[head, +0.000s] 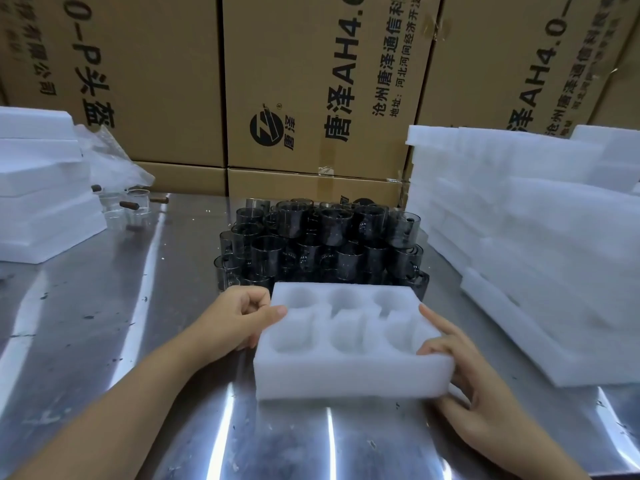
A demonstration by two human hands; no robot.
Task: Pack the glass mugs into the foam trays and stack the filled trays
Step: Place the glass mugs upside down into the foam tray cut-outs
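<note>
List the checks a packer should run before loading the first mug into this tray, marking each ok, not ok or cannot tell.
1. The foam tray has its cavities facing up: ok.
2. All six cavities empty: ok.
3. The dark glass mugs are stacked just behind the tray: ok.
4. A hand free to pick: not ok; the left hand and right hand both hold the tray's edges.
5. Tray lying flat on the steel table: cannot tell.
6. Mugs uncracked: cannot tell.

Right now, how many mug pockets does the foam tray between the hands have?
6 pockets in the foam tray: three in the far row, three in the near row. None looks hidden.
</note>
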